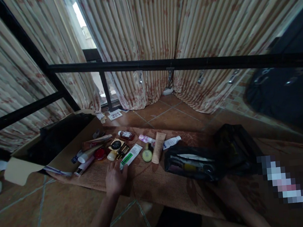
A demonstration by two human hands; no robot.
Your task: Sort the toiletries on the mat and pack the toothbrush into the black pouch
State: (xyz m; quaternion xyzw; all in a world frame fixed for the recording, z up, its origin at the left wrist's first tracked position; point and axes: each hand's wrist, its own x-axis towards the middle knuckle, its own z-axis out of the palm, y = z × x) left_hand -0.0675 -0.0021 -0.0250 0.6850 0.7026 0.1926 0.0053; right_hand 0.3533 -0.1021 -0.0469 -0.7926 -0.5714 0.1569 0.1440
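My left hand point(116, 178) is at the near end of a white and green tube point(131, 156), its thumb and fingers closed about that end. Left of the tube are a small cream-capped bottle point(112, 155), a black round compact point(116, 144) and a red jar point(100, 153). A pale green round container point(147, 155) and a beige tube point(159, 148) lie to its right. My right hand point(225, 190) is in shadow at the near edge of a black see-through pouch point(191, 163) with items inside. Its fingers are hidden.
An open cardboard box point(64, 149) with dark contents stands at the left. A second black pouch point(236, 148) is at the right of the brown cloth-covered bench point(152, 185). A black metal rail point(149, 63) crosses in front of the curtains point(154, 28).
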